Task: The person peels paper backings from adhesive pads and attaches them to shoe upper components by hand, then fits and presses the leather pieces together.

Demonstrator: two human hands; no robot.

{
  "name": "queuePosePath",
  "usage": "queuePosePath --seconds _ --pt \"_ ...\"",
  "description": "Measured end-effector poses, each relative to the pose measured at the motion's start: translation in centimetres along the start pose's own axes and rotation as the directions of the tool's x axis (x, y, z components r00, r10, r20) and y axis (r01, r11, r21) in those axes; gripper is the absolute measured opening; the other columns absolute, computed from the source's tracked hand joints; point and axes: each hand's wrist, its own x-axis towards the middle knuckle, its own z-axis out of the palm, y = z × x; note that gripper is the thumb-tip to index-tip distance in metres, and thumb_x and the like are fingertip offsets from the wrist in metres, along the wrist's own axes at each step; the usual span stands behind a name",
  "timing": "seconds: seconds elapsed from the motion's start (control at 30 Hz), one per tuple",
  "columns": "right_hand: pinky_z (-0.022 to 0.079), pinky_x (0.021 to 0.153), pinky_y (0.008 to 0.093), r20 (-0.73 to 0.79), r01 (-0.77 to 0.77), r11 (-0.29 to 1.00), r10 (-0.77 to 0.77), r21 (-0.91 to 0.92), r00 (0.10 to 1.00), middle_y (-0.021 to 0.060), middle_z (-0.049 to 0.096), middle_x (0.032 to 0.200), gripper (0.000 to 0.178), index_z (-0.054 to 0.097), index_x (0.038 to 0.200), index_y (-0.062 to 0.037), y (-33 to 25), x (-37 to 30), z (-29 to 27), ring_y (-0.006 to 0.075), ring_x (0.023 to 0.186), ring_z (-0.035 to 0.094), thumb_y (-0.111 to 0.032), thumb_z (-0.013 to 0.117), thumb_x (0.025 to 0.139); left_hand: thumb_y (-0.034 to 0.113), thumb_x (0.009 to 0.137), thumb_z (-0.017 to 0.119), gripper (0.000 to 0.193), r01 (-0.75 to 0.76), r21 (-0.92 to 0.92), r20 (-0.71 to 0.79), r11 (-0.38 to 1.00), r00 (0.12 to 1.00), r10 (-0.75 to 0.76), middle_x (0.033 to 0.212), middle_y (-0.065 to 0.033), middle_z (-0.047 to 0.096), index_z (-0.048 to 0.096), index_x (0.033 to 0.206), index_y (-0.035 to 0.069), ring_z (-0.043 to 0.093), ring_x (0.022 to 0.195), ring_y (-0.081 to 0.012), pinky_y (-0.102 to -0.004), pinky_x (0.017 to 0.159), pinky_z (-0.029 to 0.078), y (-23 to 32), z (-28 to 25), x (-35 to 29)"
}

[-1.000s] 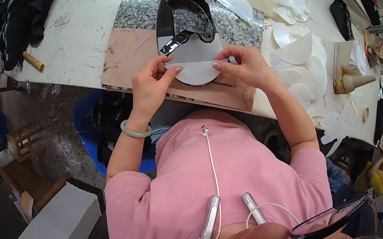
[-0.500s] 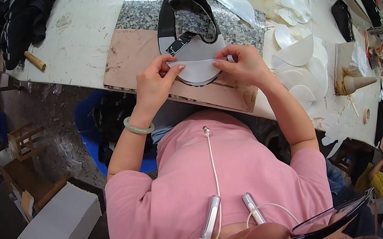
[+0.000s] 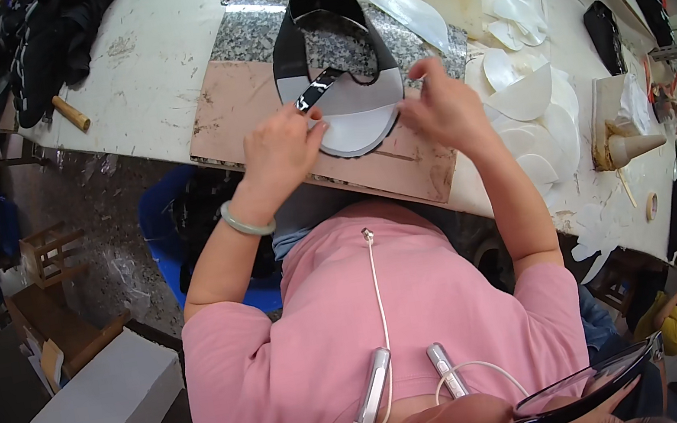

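Observation:
A looped black piece with a grey lower part [image 3: 374, 92], perhaps a bag panel, lies on a pinkish-brown board [image 3: 238, 95]. On its rounded lower end rests a white half-moon sheet [image 3: 357, 130]. A short black strap [image 3: 319, 90] with white marks crosses the left of the opening. My left hand [image 3: 284, 150] is closed at the panel's left edge, its thumb against the white sheet and its fingers by the strap end. Beside the right edge is my right hand [image 3: 444, 112], fingers apart and holding nothing; its thumb is near the sheet's right corner.
More white half-moon sheets [image 3: 540, 124] are piled on the table to the right, with one [image 3: 413, 18] on the speckled slab [image 3: 247, 37]. A cone [image 3: 635, 148] and a tape roll [image 3: 651, 207] sit farther right. A wooden stick [image 3: 71, 114] lies at the left edge.
My right hand has let go of the white sheet's corner and opened. The sheet's straight edge, raised between both hands before, now lies down on the panel. My left hand has shifted slightly lower.

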Motion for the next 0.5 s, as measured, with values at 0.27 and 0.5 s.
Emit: queuePosePath --seconds 0.27,0.5 --pt "0.037 0.056 0.0298 -0.111 0.121 -0.335 0.048 0.935 0.993 0.0037 0.048 0.065 0.047 0.056 0.103 -0.0115 -2.4 -3.6 0.8 0.0163 0.055 0.041 -0.052 0.033 0.097 0.008 0.091 0.059 0.033 0.194 -0.934 0.232 0.299 0.968 0.097 0.099 -0.0046 0.065 0.053 0.122 -0.002 0.063 0.086 -0.0123 -0.0279 0.068 0.051 7.7 2.2 -2.2" --pt "0.044 0.071 0.0308 -0.254 0.269 -0.106 0.134 0.957 0.958 0.0061 0.058 0.082 0.031 0.054 0.113 -0.0067 -2.4 -4.1 1.7 0.0151 0.076 0.051 -0.030 0.040 0.100 0.009 0.090 0.061 0.028 0.621 -0.777 0.627 0.096 0.777 0.047 0.091 -0.0083 0.066 0.057 0.113 -0.006 0.064 0.078 -0.0131 -0.0215 0.063 0.051 7.3 0.9 -2.2"
